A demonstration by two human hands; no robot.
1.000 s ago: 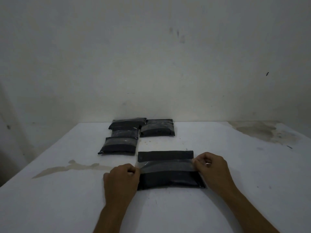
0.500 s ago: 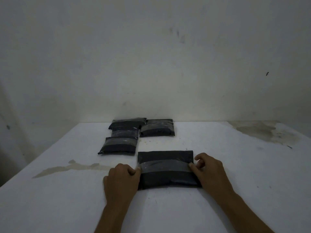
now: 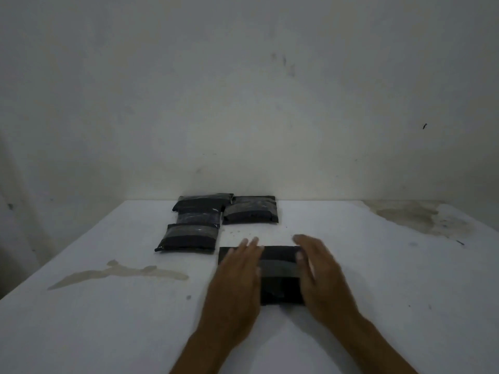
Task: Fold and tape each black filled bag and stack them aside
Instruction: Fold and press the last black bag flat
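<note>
A black filled bag (image 3: pixel 279 276) with a strip of clear tape across its middle lies flat on the white table (image 3: pixel 108 319) in front of me. My left hand (image 3: pixel 237 276) lies over its left end, fingers straight and slightly apart. My right hand (image 3: pixel 321 276) covers its right end, also flat with fingers extended. Both hands are blurred by motion and grip nothing. Behind and to the left lie several taped black bags (image 3: pixel 189 236), one partly stacked on another (image 3: pixel 201 205), and one (image 3: pixel 251 210) to their right.
A plain wall (image 3: pixel 243 90) rises right behind the table's far edge. A tan stain (image 3: pixel 118 272) marks the table on the left and a larger one (image 3: pixel 415 215) sits at the far right corner. The left table edge drops off diagonally.
Both hands opened from pinching the tape ends at the bag's sides and now lie flat over the bag, moved inward and forward. The bag stays in place.
</note>
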